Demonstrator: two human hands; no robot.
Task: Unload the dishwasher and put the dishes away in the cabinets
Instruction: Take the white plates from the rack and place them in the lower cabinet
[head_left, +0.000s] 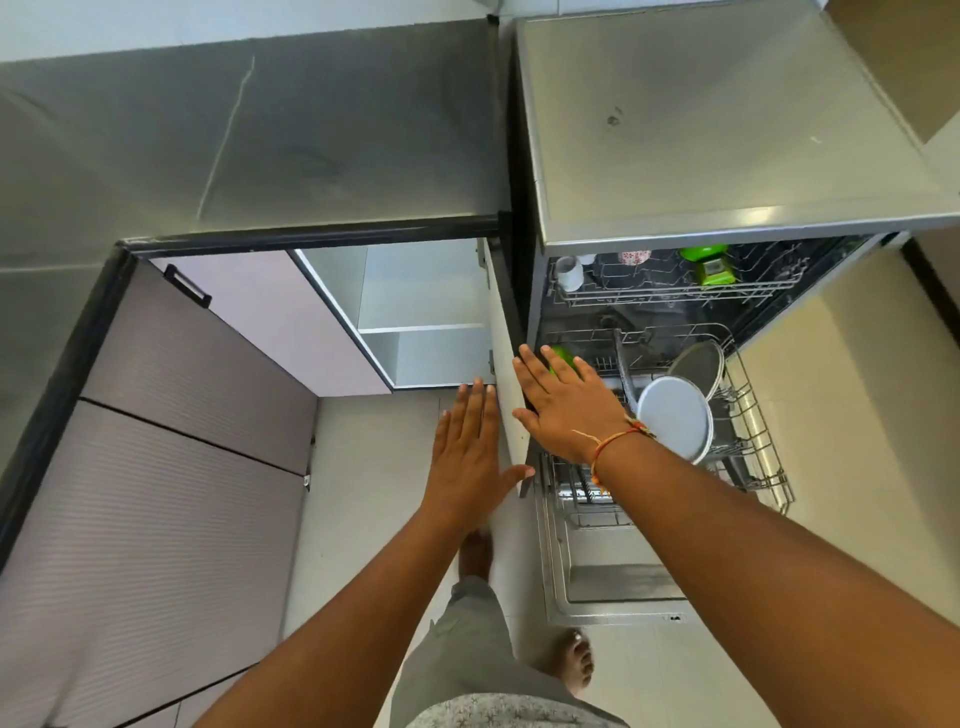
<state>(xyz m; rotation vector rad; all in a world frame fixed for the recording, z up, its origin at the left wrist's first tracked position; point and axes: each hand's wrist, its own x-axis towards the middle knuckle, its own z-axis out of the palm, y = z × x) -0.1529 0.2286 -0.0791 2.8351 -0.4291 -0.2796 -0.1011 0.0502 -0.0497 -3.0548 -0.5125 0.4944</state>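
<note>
Plates (675, 423) in the rack (754, 415) look stiff, slick, breakable; a rim grip suits them. Left hand (467, 452) and right hand (569, 410), flat and empty, flank the cabinet door (506, 338).

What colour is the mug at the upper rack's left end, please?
The mug is white, seen in the head view.

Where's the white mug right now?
In the head view, the white mug sits at the left end of the dishwasher's upper rack, right of the open cabinet and above the right hand.
</note>
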